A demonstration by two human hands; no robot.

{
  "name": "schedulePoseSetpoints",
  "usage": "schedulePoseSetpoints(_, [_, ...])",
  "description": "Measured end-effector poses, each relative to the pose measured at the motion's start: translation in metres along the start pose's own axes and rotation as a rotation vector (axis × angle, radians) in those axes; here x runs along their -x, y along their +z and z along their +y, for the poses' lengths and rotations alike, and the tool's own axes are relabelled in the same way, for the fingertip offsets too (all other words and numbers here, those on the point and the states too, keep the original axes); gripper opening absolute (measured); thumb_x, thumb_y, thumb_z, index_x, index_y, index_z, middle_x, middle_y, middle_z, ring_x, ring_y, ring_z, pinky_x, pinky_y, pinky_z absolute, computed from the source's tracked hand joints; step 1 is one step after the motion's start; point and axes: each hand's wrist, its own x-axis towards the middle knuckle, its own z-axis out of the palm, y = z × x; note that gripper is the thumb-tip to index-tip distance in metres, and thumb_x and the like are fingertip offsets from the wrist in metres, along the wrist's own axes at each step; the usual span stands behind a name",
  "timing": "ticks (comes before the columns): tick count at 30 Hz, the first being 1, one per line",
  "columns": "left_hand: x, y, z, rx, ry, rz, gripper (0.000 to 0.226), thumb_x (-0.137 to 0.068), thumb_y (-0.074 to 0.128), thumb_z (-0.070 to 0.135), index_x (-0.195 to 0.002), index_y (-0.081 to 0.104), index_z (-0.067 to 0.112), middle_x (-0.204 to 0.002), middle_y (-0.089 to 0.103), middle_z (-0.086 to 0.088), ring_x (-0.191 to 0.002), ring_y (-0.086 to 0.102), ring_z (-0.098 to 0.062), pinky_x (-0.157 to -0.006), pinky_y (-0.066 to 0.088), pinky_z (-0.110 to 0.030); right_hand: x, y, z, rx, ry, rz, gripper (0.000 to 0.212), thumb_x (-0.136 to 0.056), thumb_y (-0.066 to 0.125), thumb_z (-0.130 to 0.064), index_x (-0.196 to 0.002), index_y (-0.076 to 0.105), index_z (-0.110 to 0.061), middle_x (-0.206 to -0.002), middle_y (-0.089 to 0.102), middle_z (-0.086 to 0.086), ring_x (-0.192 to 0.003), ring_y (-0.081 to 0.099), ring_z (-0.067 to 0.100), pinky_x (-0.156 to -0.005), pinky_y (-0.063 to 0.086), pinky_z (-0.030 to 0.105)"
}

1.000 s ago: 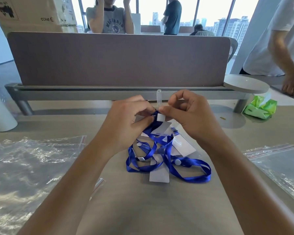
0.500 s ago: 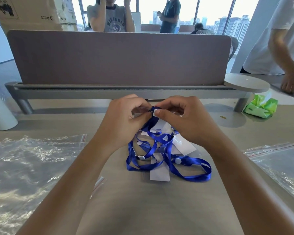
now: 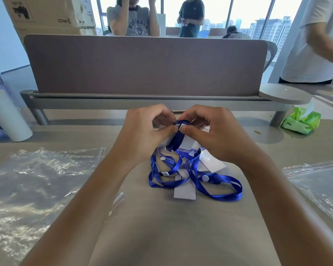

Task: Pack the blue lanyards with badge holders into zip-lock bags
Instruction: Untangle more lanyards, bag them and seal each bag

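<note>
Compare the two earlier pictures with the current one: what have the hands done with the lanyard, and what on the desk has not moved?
The clear strap that stood up between the fingers a second ago is folded down. The left hand and right hand still pinch the blue lanyard at its top, thumbs now closer together. The lanyard pile, zip-lock bags and green tissue pack lie unmoved.
</note>
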Motion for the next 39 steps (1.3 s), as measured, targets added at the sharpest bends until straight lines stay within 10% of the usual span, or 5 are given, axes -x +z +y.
schedulePoseSetpoints(6, [0.028, -0.025, 0.0, -0.09, -0.019, 0.073, 0.012, -0.088, 0.074, 0.009, -0.097, 0.077, 0.016, -0.087, 0.074, 0.009, -0.082, 0.067, -0.003, -0.075, 0.049, -0.009, 0.005, 0.011, -0.028, 0.025, -0.046, -0.024, 0.008, -0.094, 0.072, -0.03, -0.101, 0.071, -0.027, -0.088, 0.069, -0.023, -0.088, 0.065, -0.003, -0.076, 0.049, 0.007])
schedulePoseSetpoints(15, [0.113, -0.083, -0.01, -0.108, -0.134, 0.068, 0.008, -0.087, 0.077, 0.012, -0.092, 0.077, 0.017, -0.084, 0.073, 0.01, -0.079, 0.066, -0.005, -0.072, 0.049, -0.011, 0.03, 0.066, -0.095, 0.146, -0.108, -0.175, 0.02, -0.087, 0.07, -0.043, -0.1, 0.073, -0.027, -0.09, 0.072, -0.016, -0.083, 0.066, 0.007, -0.079, 0.06, 0.038])
schedulePoseSetpoints(22, [0.181, -0.105, -0.029, -0.191, -0.327, 0.113, 0.057, -0.083, 0.082, 0.026, -0.136, 0.059, 0.022, -0.124, 0.064, 0.004, -0.11, 0.06, -0.011, -0.1, 0.048, -0.03, 0.064, 0.113, -0.107, 0.2, 0.037, -0.104, 0.014, -0.092, 0.072, -0.037, -0.103, 0.071, -0.028, -0.096, 0.072, -0.009, -0.085, 0.064, 0.011, -0.079, 0.058, 0.033])
schedulePoseSetpoints(39, [0.194, -0.095, -0.07, -0.674, -0.47, -0.168, 0.017, -0.087, 0.063, 0.04, -0.094, 0.072, 0.028, -0.091, 0.069, 0.006, -0.1, 0.059, -0.023, -0.089, 0.035, -0.038, 0.092, 0.137, -0.1, -0.102, 0.286, 0.165, 0.005, -0.087, 0.078, -0.027, -0.091, 0.075, -0.026, -0.082, 0.07, -0.016, -0.08, 0.066, 0.004, -0.073, 0.055, 0.023])
